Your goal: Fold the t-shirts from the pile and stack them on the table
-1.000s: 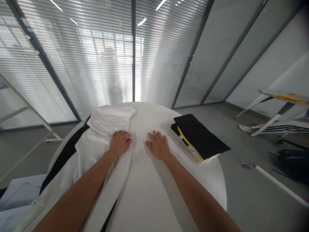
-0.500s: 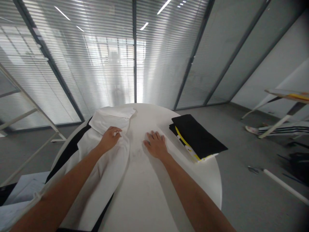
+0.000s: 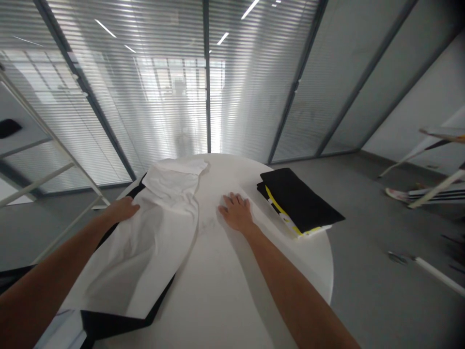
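Note:
A white cloth garment (image 3: 169,232) lies spread lengthwise over the left half of the round white table (image 3: 214,310), with soft creases across it. Beneath it, a flat black layer (image 3: 119,325) shows along the near and left edges. My left hand (image 3: 124,209) is at the garment's left edge, fingers curled together on the cloth; the fingertips are partly hidden. On the bare tabletop right of the garment, my right hand (image 3: 236,212) rests palm down with its fingers spread, holding nothing. Further right is a folded black item (image 3: 301,198) with yellow and white edges.
A white metal frame (image 3: 69,155) stands left of the table. Glass panels with blinds (image 3: 240,97) rise behind it. On the right floor are a white pole (image 3: 439,276) and another table's leg (image 3: 436,189), with a person's striped trouser leg and shoe (image 3: 397,194) nearby.
My left hand has moved left from the garment's middle to its left edge. The garment's near part now lies flatter and wider. My right hand stays on the table.

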Action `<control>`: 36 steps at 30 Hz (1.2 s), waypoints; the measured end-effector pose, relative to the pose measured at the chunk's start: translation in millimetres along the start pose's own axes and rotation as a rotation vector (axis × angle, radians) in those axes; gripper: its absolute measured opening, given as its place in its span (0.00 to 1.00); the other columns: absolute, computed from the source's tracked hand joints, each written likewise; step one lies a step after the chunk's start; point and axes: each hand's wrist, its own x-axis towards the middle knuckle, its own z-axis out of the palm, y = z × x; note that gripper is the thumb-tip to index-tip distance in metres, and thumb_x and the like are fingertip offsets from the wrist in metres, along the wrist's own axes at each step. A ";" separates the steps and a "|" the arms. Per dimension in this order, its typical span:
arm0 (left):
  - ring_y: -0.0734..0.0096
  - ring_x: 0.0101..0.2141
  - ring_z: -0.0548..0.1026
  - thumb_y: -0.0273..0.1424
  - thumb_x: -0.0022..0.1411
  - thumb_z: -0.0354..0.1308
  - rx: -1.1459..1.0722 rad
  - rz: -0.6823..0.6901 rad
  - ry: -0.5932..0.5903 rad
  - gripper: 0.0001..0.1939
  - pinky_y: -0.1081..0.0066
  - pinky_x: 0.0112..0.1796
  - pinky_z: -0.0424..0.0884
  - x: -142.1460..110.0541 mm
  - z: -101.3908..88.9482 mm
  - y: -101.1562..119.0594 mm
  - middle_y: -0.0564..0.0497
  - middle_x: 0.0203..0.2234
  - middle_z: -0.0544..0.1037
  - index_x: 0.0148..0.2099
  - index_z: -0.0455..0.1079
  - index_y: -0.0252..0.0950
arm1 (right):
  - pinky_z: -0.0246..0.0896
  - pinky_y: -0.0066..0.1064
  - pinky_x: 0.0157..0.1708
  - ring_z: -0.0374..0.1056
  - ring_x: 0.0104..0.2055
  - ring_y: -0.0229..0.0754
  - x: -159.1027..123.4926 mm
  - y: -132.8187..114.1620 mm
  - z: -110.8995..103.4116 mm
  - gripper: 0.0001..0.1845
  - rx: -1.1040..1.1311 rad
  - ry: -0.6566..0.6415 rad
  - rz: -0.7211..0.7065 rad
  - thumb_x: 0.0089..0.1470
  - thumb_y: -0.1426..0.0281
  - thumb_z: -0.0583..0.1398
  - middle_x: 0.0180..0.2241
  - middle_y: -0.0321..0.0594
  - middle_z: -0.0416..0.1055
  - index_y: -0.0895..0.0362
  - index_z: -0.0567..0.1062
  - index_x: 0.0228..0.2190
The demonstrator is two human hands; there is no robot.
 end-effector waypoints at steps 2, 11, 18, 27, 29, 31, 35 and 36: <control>0.48 0.43 0.77 0.36 0.55 0.53 0.028 0.000 -0.037 0.19 0.61 0.44 0.70 -0.7 -2.5 0.8 0.36 0.40 0.79 0.44 0.72 0.29 | 0.34 0.56 0.63 0.42 0.68 0.57 -0.5 0.8 0.4 0.33 0.002 0.013 -0.007 0.65 0.52 0.42 0.68 0.49 0.49 0.53 0.58 0.64; 0.43 0.46 0.75 0.37 0.55 0.50 0.066 -0.005 -0.007 0.26 0.53 0.45 0.70 -16.5 -23.5 14.3 0.34 0.46 0.76 0.53 0.71 0.33 | 0.34 0.57 0.63 0.43 0.68 0.57 -0.5 1.7 1.1 0.32 0.020 0.011 -0.010 0.65 0.52 0.42 0.68 0.49 0.48 0.53 0.59 0.63; 0.47 0.44 0.76 0.36 0.57 0.50 -0.085 0.047 -0.016 0.18 0.56 0.44 0.70 -23.2 -30.6 30.9 0.35 0.40 0.78 0.43 0.73 0.31 | 0.35 0.56 0.62 0.43 0.68 0.57 0.0 1.2 2.2 0.31 0.001 0.013 -0.006 0.65 0.53 0.43 0.68 0.49 0.49 0.53 0.59 0.63; 0.73 0.15 0.66 0.40 0.54 0.56 -0.803 0.028 -0.139 0.14 0.73 0.15 0.63 -58.9 -74.8 94.2 0.56 0.19 0.68 0.39 0.66 0.36 | 0.36 0.56 0.62 0.42 0.68 0.57 0.7 0.9 1.7 0.33 -0.035 -0.009 -0.003 0.65 0.51 0.41 0.68 0.48 0.48 0.52 0.57 0.64; 0.74 0.15 0.66 0.38 0.53 0.59 -0.977 -0.016 -0.139 0.13 0.74 0.16 0.65 -62.7 -79.0 112.6 0.58 0.17 0.66 0.38 0.64 0.37 | 0.37 0.56 0.62 0.42 0.68 0.57 0.9 0.8 1.3 0.33 -0.035 -0.012 -0.004 0.65 0.51 0.41 0.68 0.48 0.48 0.52 0.57 0.64; 0.75 0.15 0.67 0.36 0.54 0.59 -1.046 -0.008 -0.156 0.12 0.73 0.16 0.67 -64.8 -79.2 130.0 0.58 0.17 0.67 0.38 0.64 0.37 | 0.36 0.56 0.62 0.42 0.68 0.57 1.1 0.7 0.9 0.33 -0.034 -0.012 -0.004 0.65 0.51 0.41 0.68 0.48 0.48 0.52 0.57 0.64; 0.76 0.15 0.67 0.33 0.56 0.58 -1.006 0.066 -0.118 0.07 0.75 0.15 0.66 -66.2 -69.3 154.7 0.57 0.20 0.69 0.37 0.65 0.37 | 0.36 0.56 0.62 0.42 0.69 0.57 1.0 0.1 -0.2 0.33 -0.027 -0.018 0.002 0.65 0.51 0.42 0.68 0.49 0.48 0.52 0.57 0.64; 0.77 0.15 0.67 0.32 0.56 0.57 -1.011 0.077 -0.101 0.07 0.76 0.15 0.65 -66.3 -65.4 158.7 0.57 0.20 0.70 0.37 0.65 0.37 | 0.36 0.56 0.62 0.41 0.69 0.57 0.9 -0.2 -0.5 0.33 -0.023 -0.022 0.003 0.65 0.51 0.42 0.68 0.49 0.48 0.52 0.58 0.64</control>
